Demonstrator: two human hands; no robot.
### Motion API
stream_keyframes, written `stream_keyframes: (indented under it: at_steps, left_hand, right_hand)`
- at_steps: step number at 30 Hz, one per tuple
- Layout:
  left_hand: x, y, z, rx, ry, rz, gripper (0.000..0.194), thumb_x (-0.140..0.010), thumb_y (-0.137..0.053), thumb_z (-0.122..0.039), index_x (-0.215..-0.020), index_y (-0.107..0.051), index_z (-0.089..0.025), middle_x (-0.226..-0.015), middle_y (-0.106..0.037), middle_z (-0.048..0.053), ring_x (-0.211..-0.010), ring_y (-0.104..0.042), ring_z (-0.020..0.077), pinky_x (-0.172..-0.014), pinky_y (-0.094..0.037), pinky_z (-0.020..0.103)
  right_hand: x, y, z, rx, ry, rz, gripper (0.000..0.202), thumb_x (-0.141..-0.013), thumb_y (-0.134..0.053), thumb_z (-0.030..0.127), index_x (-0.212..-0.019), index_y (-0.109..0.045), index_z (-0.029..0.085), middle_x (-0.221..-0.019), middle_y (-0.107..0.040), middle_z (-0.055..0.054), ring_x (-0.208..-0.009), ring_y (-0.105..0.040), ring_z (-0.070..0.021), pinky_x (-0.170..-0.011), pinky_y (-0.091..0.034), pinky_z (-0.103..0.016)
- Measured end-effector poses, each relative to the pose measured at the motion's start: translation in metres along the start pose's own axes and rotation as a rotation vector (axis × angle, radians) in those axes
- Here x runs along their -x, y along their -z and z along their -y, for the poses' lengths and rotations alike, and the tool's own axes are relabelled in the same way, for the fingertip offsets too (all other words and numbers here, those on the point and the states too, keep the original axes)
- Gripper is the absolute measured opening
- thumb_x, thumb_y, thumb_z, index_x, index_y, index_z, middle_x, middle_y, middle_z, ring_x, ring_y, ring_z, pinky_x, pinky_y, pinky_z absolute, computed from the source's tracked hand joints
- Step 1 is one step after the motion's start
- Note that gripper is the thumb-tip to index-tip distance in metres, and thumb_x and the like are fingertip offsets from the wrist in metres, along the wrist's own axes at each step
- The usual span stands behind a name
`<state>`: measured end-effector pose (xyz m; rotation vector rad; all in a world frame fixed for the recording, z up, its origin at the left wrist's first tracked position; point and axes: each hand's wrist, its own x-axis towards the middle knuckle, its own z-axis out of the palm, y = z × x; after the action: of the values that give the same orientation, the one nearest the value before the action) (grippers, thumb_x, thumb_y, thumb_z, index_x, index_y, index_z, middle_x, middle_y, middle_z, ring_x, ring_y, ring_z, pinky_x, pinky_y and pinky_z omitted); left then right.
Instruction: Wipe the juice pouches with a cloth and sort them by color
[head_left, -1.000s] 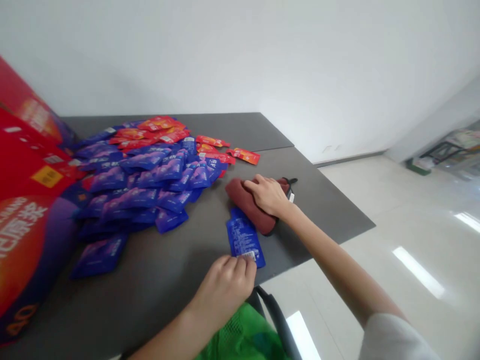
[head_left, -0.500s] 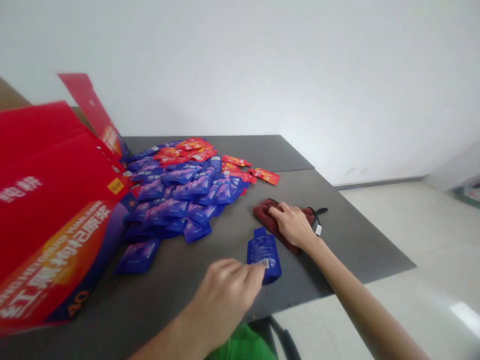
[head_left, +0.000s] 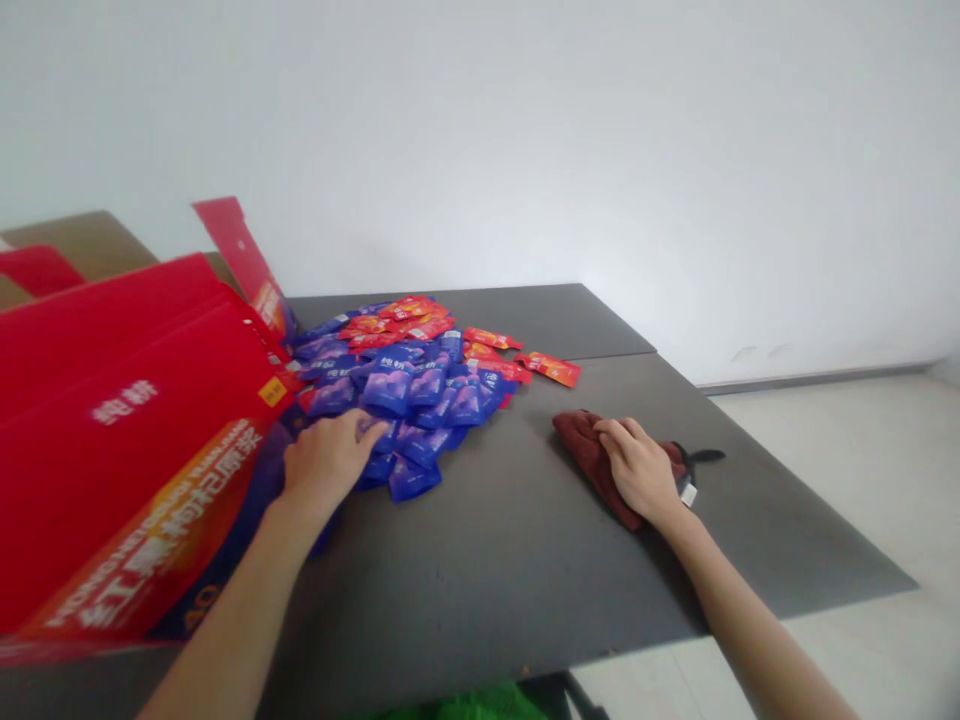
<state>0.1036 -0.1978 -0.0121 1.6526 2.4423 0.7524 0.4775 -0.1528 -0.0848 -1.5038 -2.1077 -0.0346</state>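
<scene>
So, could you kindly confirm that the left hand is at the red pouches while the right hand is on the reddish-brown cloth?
Not quite: the head view shows the left hand at the blue pouches, with most of the red pouches farther back. The right hand is indeed on the reddish-brown cloth.

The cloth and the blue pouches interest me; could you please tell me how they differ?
Colour: the cloth is plain reddish brown, while the blue pouches carry pale lettering and purple print.
Arrangement: the cloth lies by itself, whereas the blue pouches overlap in a heap.
Hands: the right hand lies over the cloth; the left hand is at the blue pouches.
Shared: both are on the grey table.
</scene>
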Motion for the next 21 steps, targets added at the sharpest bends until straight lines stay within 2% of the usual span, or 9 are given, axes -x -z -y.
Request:
stream_keyframes:
  at_steps: [2,4,7,9,11,14,17,19,21]
  left_hand:
    - [0.018,0.001,-0.002,-0.126,0.001,-0.029,0.044,-0.076,-0.051,-0.058,-0.086,-0.068,-0.019,-0.078,-0.068,0.018,-0.078,-0.063,0.0419,-0.068,-0.046,0.058]
    - [0.028,0.007,-0.01,-0.218,-0.073,-0.145,0.048,-0.085,-0.038,-0.056,-0.095,-0.066,-0.018,-0.089,-0.068,0.019,-0.085,-0.063,0.0397,-0.07,-0.047,0.055]
    - [0.013,0.011,-0.028,-0.214,-0.325,-0.348,0.047,-0.093,-0.028,-0.044,-0.11,-0.061,-0.016,-0.115,-0.063,0.015,-0.11,-0.056,0.0297,-0.094,-0.043,0.044]
    - [-0.015,0.003,-0.035,-0.177,-0.432,-0.298,0.048,-0.093,-0.031,-0.043,-0.122,-0.054,-0.012,-0.136,-0.049,0.014,-0.131,-0.037,0.0275,-0.108,-0.029,0.041]
    - [-0.047,-0.014,-0.034,-0.195,-0.43,-0.124,0.058,-0.091,-0.034,-0.048,-0.133,-0.043,-0.008,-0.147,-0.032,0.018,-0.139,-0.017,0.0318,-0.11,-0.021,0.048]
    - [-0.079,-0.047,-0.021,-0.203,-0.386,0.051,0.066,-0.091,-0.031,-0.053,-0.133,-0.042,-0.003,-0.144,-0.034,0.024,-0.137,-0.022,0.0359,-0.105,-0.027,0.053]
    - [-0.085,-0.075,-0.005,-0.2,-0.331,0.07,0.068,-0.091,-0.028,-0.054,-0.135,-0.039,-0.003,-0.144,-0.032,0.025,-0.136,-0.021,0.0396,-0.103,-0.026,0.06]
    - [-0.086,-0.082,0.002,-0.192,-0.32,0.044,0.067,-0.091,-0.03,-0.053,-0.138,-0.036,-0.006,-0.147,-0.028,0.024,-0.138,-0.017,0.0394,-0.104,-0.023,0.062]
    - [-0.095,-0.076,0.006,-0.174,-0.331,-0.004,0.061,-0.093,-0.03,-0.049,-0.139,-0.034,-0.009,-0.148,-0.028,0.021,-0.138,-0.02,0.0353,-0.106,-0.025,0.058]
  right_hand:
    - [-0.001,0.0,0.0,-0.007,-0.01,0.007,0.03,-0.096,-0.03,0.034,-0.101,-0.057,0.023,-0.097,-0.059,-0.005,-0.083,-0.059,-0.0199,-0.072,-0.043,-0.031]
    - [-0.001,0.0,0.0,-0.017,-0.014,-0.001,0.031,-0.096,-0.03,0.034,-0.101,-0.058,0.023,-0.098,-0.06,-0.006,-0.083,-0.06,-0.0199,-0.072,-0.043,-0.031]
    - [0.0,0.001,0.001,-0.028,-0.007,-0.021,0.031,-0.095,-0.03,0.034,-0.101,-0.059,0.022,-0.097,-0.06,-0.006,-0.084,-0.06,-0.0202,-0.073,-0.044,-0.032]
    - [0.0,0.002,0.002,-0.039,-0.006,-0.023,0.031,-0.095,-0.031,0.033,-0.101,-0.059,0.022,-0.097,-0.06,-0.006,-0.085,-0.06,-0.0202,-0.074,-0.044,-0.032]
    - [0.001,0.003,0.002,-0.051,-0.003,-0.015,0.03,-0.095,-0.031,0.032,-0.102,-0.059,0.022,-0.099,-0.061,-0.006,-0.086,-0.06,-0.0199,-0.076,-0.044,-0.032]
    - [0.0,0.004,0.001,-0.06,0.0,0.011,0.03,-0.095,-0.031,0.032,-0.102,-0.059,0.022,-0.1,-0.061,-0.006,-0.089,-0.06,-0.02,-0.078,-0.045,-0.032]
    - [0.0,0.004,0.0,-0.056,0.021,0.037,0.031,-0.096,-0.03,0.032,-0.103,-0.058,0.021,-0.101,-0.06,-0.007,-0.09,-0.059,-0.0202,-0.08,-0.045,-0.033]
    - [0.001,0.003,0.0,-0.039,0.043,0.035,0.032,-0.096,-0.03,0.031,-0.104,-0.059,0.021,-0.1,-0.06,-0.007,-0.088,-0.059,-0.0201,-0.08,-0.045,-0.033]
    - [0.002,0.003,0.0,-0.015,0.053,0.018,0.032,-0.096,-0.029,0.031,-0.104,-0.059,0.021,-0.098,-0.06,-0.008,-0.086,-0.059,-0.0199,-0.078,-0.045,-0.033]
